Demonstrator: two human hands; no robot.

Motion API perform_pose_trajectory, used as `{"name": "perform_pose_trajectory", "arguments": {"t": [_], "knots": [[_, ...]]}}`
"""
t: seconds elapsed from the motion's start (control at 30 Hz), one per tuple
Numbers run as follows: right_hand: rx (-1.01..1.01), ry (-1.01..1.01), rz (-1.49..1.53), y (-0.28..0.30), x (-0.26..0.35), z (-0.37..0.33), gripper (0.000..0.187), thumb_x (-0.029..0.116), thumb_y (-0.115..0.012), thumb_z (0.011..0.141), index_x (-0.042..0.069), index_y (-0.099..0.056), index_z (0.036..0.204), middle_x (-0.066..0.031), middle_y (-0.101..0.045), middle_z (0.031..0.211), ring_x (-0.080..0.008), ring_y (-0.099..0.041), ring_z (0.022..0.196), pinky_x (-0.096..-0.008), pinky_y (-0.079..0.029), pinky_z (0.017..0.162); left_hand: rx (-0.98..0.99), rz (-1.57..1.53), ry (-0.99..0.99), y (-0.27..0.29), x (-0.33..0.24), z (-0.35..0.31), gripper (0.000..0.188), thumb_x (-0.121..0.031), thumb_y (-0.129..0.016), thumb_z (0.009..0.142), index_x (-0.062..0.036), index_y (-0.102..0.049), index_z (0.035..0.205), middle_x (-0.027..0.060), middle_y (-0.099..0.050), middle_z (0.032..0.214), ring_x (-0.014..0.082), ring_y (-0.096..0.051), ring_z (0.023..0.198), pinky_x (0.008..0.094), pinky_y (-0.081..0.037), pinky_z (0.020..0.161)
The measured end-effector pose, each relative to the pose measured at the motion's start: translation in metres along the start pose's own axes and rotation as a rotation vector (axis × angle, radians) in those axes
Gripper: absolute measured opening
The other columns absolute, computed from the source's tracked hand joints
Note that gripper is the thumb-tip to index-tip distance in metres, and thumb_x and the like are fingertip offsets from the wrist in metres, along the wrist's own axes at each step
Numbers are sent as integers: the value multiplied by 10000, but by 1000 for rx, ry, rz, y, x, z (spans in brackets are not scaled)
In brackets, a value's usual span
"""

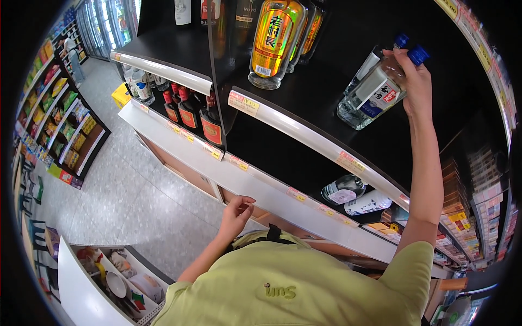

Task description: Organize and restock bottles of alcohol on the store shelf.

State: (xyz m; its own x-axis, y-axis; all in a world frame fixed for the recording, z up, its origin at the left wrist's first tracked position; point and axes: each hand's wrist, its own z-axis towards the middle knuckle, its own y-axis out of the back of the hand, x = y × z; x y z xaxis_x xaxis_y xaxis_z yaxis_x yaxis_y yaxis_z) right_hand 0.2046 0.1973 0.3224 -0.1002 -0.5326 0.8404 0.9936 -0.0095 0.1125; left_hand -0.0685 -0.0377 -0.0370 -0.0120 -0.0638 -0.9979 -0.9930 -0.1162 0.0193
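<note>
My right hand (416, 81) is closed round the neck of a clear glass liquor bottle (375, 95) with a blue cap and a white and blue label. That bottle leans slightly over the black shelf, and I cannot tell if its base rests on it. A second blue-capped bottle (356, 76) stands right behind it, partly covered; my fingertips reach close to its neck. Low in front of my body, my left hand (237, 214) has its fingers curled together with nothing in them, near the shelf's white lower edge.
Gold-labelled bottles (274, 43) stand on the same shelf to the left. Below, dark red-labelled bottles (187, 111) and two bottles lying down (359, 196) occupy the lower shelf. A white open bin of goods (76, 277) is at lower left, beyond it a snack rack (60, 119).
</note>
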Motion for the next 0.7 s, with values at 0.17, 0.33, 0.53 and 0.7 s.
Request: {"name": "perform_pose_trajectory", "arguments": {"t": [0.17, 0.33, 0.53, 0.7], "knots": [[14, -27, -23, 0, -1, 8, 246, 269, -711, 900, 54, -646, 998, -124, -699, 1019, -193, -673, 932, -361, -545, 863, -6, 7, 23, -1, 4, 1, 170, -44, -625, 912, -13, -647, 1077, 46, -652, 925, 119, -620, 823, 273, -523, 754], [57, -40, -109, -11, 1, 10, 404, 365, -721, 888, 14, -633, 1069, -125, -696, 1036, -190, -670, 928, -338, -521, 875, -22, -16, -15, -4, 7, 2, 176, -42, -621, 911, -17, -649, 1083, 53, -650, 919, 123, -623, 826, 274, -527, 757], [-23, 21, -96, -11, -8, 7, 505, 402, -735, 881, -11, -607, 1143, -135, -686, 1093, -166, -655, 953, -313, -506, 867, -49, 13, -7, -7, 1, -4, 181, -44, -613, 909, -21, -648, 1085, 74, -648, 914, 138, -633, 827, 282, -533, 761], [-59, 99, -161, -6, -9, 1, 565, 403, -696, 914, -38, -566, 1243, -131, -656, 1175, -181, -601, 1079, -317, -411, 997, -9, 25, 33, -7, -4, -7, 182, -70, -615, 921, -38, -641, 1099, 75, -646, 935, 145, -645, 825, 288, -539, 768]]}}
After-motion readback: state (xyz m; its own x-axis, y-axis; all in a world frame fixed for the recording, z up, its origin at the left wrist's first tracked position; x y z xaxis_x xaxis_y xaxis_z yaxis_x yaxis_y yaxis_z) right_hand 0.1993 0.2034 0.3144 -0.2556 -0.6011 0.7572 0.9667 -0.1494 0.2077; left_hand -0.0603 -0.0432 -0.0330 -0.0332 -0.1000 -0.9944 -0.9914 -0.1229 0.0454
